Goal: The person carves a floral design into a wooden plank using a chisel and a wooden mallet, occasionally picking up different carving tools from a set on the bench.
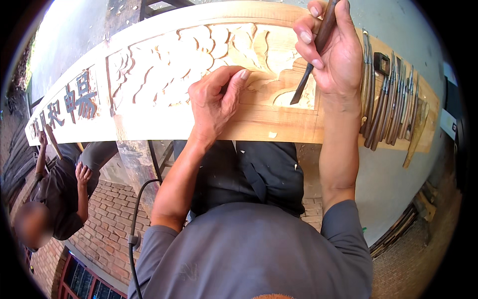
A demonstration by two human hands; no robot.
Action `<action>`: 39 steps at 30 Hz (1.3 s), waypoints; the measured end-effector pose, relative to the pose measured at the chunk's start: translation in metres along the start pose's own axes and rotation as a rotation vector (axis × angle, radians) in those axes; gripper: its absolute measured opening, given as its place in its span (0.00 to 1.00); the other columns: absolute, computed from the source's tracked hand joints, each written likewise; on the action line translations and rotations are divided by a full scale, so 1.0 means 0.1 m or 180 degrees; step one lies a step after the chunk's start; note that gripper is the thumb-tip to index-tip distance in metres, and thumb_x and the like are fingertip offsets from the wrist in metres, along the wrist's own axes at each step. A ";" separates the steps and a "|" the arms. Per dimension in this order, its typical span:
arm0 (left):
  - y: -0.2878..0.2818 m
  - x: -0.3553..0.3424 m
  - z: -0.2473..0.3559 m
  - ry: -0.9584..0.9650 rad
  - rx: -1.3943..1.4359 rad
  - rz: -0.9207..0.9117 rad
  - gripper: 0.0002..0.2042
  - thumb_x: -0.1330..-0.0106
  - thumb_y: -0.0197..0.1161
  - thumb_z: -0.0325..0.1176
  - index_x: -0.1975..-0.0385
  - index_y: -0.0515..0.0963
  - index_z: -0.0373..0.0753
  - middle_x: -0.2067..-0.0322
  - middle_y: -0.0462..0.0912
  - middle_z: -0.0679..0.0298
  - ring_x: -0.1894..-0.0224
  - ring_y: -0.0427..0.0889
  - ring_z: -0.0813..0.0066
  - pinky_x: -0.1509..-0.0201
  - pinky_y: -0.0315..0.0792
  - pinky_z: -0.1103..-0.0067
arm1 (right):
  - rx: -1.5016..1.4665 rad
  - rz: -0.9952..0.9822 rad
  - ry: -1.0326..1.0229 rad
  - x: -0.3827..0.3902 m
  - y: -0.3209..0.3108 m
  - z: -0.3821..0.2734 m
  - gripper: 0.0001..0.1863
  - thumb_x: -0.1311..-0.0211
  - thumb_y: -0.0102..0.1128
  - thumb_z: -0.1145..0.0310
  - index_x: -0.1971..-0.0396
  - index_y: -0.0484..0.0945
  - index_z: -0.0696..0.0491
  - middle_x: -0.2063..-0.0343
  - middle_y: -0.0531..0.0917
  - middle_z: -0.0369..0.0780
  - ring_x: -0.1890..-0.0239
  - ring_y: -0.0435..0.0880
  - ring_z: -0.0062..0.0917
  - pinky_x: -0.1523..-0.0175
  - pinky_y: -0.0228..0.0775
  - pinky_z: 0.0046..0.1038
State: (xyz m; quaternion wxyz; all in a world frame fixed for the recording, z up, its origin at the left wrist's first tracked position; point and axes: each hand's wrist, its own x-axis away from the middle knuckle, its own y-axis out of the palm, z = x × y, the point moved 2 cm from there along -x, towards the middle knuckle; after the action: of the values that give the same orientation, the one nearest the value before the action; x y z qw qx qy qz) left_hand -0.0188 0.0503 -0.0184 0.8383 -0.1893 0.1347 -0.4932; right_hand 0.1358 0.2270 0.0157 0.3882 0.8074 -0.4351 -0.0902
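A long pale wooden board point(279, 130) with carved relief lies across in front of me. My right hand point(336, 55) is raised over its right part, fingers closed around the dark handle of a carving chisel point(326, 30). The chisel slants down to the left, its flat blade end near a rounded hollow in the carving; whether it touches the wood I cannot tell. My left hand point(217, 99) is at the middle of the board, beside the carved relief point(199, 45). Its fingers are curled under with the thumb pressed against them, and what they hold, if anything, is hidden.
Several carving tools point(391, 99) lie side by side right of my right forearm, with a small black square object point(382, 64) among them. Wood chips point(272, 134) dot the board. At the left, another person point(62, 194) works by dark carved characters point(79, 97). A black cable point(133, 224) hangs left of me.
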 end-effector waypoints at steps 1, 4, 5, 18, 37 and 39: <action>0.00 0.00 0.02 0.0087 -0.0033 0.0065 0.05 0.28 0.73 0.29 0.64 0.89 0.35 0.79 0.84 0.61 0.79 0.80 0.75 0.72 0.73 0.78 | 0.0106 -0.0025 -0.0046 0.02 0.00 -0.04 0.26 0.13 0.40 0.42 0.61 0.77 0.47 0.80 0.80 0.42 0.91 0.65 0.20 0.86 0.55 0.19; 0.00 0.03 0.00 0.0002 0.0101 0.0176 0.05 0.28 0.72 0.28 0.64 0.88 0.34 0.79 0.83 0.61 0.79 0.80 0.77 0.72 0.72 0.79 | 0.0558 0.0287 -0.0512 0.16 0.11 -0.35 0.21 0.16 0.56 0.50 0.70 0.69 0.48 0.78 0.75 0.40 0.85 0.60 0.21 0.80 0.52 0.22; -0.04 0.04 0.01 0.0016 0.0121 0.0209 0.05 0.28 0.72 0.28 0.64 0.88 0.34 0.79 0.83 0.61 0.79 0.80 0.77 0.72 0.72 0.79 | 0.0692 0.0596 -0.0874 0.19 0.13 -0.43 0.25 0.15 0.54 0.50 0.75 0.67 0.47 0.81 0.73 0.39 0.85 0.60 0.20 0.79 0.52 0.23; -0.01 0.02 0.02 0.0050 0.0137 0.0053 0.06 0.26 0.71 0.28 0.62 0.88 0.32 0.79 0.84 0.64 0.78 0.77 0.84 0.73 0.70 0.83 | 0.1800 0.2926 -0.3223 0.53 -0.76 -1.77 0.33 0.16 0.53 0.43 0.74 0.71 0.59 0.77 0.80 0.45 0.80 0.74 0.26 0.76 0.61 0.24; -0.07 0.24 0.09 0.0953 -0.0325 0.0212 0.07 0.34 0.77 0.23 0.58 0.88 0.33 0.77 0.84 0.63 0.78 0.80 0.79 0.73 0.71 0.82 | 0.2519 0.1764 -0.2670 0.77 0.13 -0.78 0.31 0.20 0.63 0.46 0.76 0.78 0.60 0.80 0.82 0.42 0.84 0.71 0.17 0.78 0.58 0.19; 0.00 0.37 0.20 0.1186 -0.0341 -0.0050 0.11 0.39 0.80 0.24 0.58 0.88 0.37 0.79 0.81 0.64 0.80 0.78 0.73 0.75 0.70 0.76 | 0.2483 0.1086 -0.2401 0.95 0.30 -0.33 0.23 0.23 0.69 0.55 0.76 0.78 0.54 0.81 0.82 0.34 0.83 0.74 0.15 0.78 0.63 0.21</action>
State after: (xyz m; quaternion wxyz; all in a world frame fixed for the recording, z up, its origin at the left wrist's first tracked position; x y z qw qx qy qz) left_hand 0.0070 0.0219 -0.0024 0.7838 -0.1401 0.3122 -0.5183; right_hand 0.1895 0.1620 0.0775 -0.1119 0.7212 -0.6689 -0.1409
